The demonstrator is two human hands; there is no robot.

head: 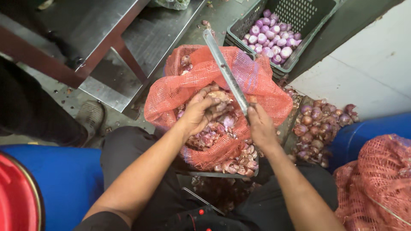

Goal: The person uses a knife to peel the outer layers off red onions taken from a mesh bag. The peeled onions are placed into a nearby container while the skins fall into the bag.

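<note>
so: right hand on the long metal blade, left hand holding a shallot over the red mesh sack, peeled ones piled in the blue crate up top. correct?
Nearly. The crate holding the peeled shallots is dark grey-green, not blue, as the head view shows. The rest stands: the right hand grips the long metal blade, and the left hand holds a shallot over the red mesh sack.

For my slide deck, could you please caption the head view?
Left hand holds a shallot over a red mesh sack; right hand holds a long blade.
</note>
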